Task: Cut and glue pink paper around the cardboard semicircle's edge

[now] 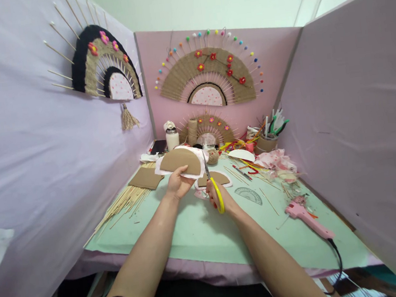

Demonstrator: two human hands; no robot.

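My left hand [179,183] grips a cardboard half-circle [181,162] by its lower edge, thumb on top. Pale pink-and-white fabric [162,170] sticks out around the cardboard as a border. In my right hand [220,194] are yellow-handled scissors [218,196], their blades pointing up at the right edge of that fabric. Whether the blades are parted is too small to tell. Beneath, on the green table cover [200,234], lies a second cardboard half-circle [219,178] with a similar fabric border.
Thin wooden sticks [119,210] and a cardboard sheet [146,178] lie at left. A protractor [248,195], pen [242,172] and pink glue gun [309,219] with a black cord lie at right. Behind stand a white bottle [172,137], twine spool [192,131] and tool pot [266,143].
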